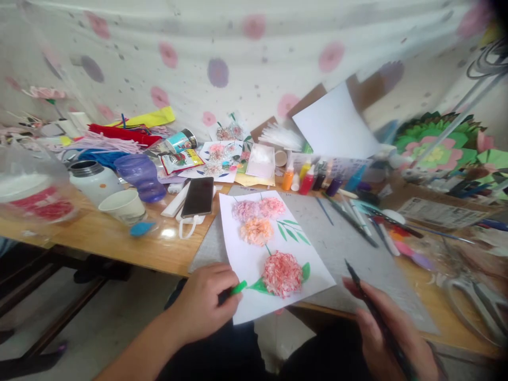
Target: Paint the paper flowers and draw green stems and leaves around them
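My left hand (212, 296) is closed at the lower left edge of a white sheet of paper (246, 264), its thumb and fingers pinching a small green pen cap (239, 287). Whether it also grips the paper is hidden. On the sheet are crumbly textured flowers: a red one (282, 274), an orange one (256, 231), and lilac and pink ones near the top, with painted green leaves (293, 232). To the right of the sheet, my right hand (391, 323) holds a dark marker pen (375, 312), its tip pointing up and left, apart from the paper.
A grey mat (357, 264) lies under the sheet. Behind it stand several paint bottles (306, 182). A phone (197, 197), a paper cup (122, 206) and a purple cup (139, 177) are left. Scissors (472, 304) and pens lie right, before a cardboard box (440, 209).
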The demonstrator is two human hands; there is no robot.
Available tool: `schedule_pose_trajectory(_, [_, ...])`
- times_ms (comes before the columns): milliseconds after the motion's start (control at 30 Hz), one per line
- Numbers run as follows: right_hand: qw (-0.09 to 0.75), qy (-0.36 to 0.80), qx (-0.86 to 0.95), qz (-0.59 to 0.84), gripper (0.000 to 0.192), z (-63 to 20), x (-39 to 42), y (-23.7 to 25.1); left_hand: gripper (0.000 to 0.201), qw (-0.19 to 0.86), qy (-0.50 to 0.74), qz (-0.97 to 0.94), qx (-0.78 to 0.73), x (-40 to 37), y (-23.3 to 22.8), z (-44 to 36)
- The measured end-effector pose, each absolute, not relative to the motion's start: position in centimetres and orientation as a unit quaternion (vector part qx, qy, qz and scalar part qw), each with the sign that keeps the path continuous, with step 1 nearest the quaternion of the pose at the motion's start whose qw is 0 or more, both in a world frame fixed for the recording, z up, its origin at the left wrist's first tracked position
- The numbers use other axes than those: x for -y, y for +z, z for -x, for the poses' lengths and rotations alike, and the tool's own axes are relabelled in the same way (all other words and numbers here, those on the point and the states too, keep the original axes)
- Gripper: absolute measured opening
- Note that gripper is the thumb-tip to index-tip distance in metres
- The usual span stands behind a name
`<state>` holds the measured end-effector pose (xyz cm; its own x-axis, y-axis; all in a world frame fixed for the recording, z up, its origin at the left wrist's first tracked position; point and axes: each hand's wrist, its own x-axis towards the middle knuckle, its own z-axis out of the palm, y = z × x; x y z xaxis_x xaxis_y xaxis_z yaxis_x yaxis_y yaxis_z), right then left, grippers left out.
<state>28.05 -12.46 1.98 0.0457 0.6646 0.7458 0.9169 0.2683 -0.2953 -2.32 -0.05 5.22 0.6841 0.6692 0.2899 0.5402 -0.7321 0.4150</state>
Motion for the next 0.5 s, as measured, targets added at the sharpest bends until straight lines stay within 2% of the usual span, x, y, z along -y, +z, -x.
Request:
schedule_pose_trajectory(100, [0.356,-0.147,0.721,0.576,0.028,-29.1,10.7,2.2,0.022,0.165,0.175,-0.914,-0.328,-1.1,6.1,2.8])
schedule_pose_trajectory(333, [0.238,-0.183,0.86,0.412,0.032,-29.7,7.9,2.6,0.02,0.17,0.129,-0.911,-0.354,-3.9,6.9,4.1])
schedule_pose_trajectory(400, [0.248,-0.18,0.865,0.398,0.029,-30.2,7.8,2.0,0.024,0.165,0.142,-0.894,-0.392,-4.6,6.5,4.2])
schedule_pose_trajectory(500, [0.311,-0.137,0.832,0.438,0.023,-30.6,8.7,0.3,0.031,0.142,0.167,-0.869,-0.444,-5.4,5.8,4.0])
